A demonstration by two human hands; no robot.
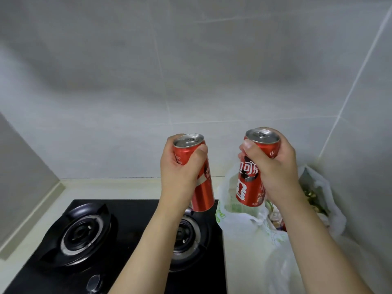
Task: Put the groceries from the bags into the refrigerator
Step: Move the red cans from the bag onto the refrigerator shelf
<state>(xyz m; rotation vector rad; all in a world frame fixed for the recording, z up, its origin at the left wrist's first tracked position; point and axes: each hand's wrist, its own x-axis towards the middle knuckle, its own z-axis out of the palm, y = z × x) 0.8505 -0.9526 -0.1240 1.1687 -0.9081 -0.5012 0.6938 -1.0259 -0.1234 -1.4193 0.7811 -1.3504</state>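
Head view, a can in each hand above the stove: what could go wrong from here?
Both hands are full: the left hand holds one can, the right hand the other can, so opening a fridge door may be awkward. A dropped can could hit the stove. The open bag is unsupported and may slump.

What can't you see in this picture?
- Refrigerator: nowhere in the head view.
- Groceries in the white plastic bag: hidden by its folds and the right hand.
- Left red can: label mostly behind the left hand.
- Gas stove: front cut off by the bottom edge.
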